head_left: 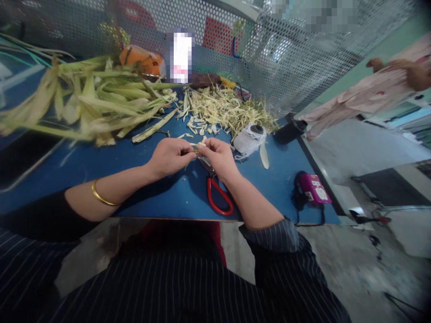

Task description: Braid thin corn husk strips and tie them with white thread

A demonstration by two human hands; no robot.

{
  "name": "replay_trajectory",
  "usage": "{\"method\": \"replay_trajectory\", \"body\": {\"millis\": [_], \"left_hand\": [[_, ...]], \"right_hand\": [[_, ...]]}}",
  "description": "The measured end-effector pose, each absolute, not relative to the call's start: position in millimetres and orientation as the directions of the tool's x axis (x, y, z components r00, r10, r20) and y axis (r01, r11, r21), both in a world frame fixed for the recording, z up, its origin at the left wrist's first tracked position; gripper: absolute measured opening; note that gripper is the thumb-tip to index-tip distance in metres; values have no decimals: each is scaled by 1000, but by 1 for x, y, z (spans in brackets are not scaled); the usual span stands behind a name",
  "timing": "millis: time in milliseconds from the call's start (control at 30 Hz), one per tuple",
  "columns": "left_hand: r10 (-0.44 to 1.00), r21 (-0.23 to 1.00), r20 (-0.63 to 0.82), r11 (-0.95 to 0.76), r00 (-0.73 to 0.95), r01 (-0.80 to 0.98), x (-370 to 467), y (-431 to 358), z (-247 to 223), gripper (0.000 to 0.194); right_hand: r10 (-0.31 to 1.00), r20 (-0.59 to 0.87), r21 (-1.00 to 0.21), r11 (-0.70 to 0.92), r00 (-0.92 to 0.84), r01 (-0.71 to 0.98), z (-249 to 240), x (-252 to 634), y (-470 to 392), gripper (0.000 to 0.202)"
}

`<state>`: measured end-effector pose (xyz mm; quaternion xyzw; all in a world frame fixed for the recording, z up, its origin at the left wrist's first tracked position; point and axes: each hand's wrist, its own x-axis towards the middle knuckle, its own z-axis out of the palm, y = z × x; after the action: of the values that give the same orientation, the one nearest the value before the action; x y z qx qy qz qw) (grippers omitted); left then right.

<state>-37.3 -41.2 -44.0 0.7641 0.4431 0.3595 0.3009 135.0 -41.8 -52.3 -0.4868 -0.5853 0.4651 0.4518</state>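
Over the blue table, my left hand and my right hand meet, fingertips pinched on small pale plant pieces. The pieces show only partly between the fingers. Red-handled scissors lie under my right hand, handles toward the front edge. Beyond the hands is a heap of short, pale cut strips. Long green-yellow husks are piled at the left. A white thread spool lies right of my right hand.
A black spool and a purple box with a black cord are on the right. Perforated metal mesh runs behind, with an orange packet and a bright blurred screen before it. A person in pink is at upper right.
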Motion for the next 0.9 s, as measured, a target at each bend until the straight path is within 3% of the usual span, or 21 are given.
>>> {"method": "replay_trajectory", "body": {"millis": [67,200,300,500,767,900], "left_hand": [[894,781,264,-418,362,464,-38,-40,-43,25],[912,895,83,-246,402,372,-39,-39,-39,20],[909,950,-17,-116,416,291,-39,-40,-36,18],[910,991,-53,-2,412,133,-39,-41,-38,35],[906,988,-133,90,401,124,-41,-38,-44,26],[904,988,-152,123,399,96,-39,-39,-41,25]], "right_hand": [[985,72,-987,93,-159,130,-49,136,-42,26],[956,137,-951,200,-259,234,-38,144,-40,23],[966,129,-960,179,-224,217,-33,148,-38,23],[989,72,-988,88,-126,127,-34,146,-40,25],[991,42,-997,51,-127,65,-33,149,-39,34],[974,67,-990,92,-216,108,-32,151,-37,23]]}}
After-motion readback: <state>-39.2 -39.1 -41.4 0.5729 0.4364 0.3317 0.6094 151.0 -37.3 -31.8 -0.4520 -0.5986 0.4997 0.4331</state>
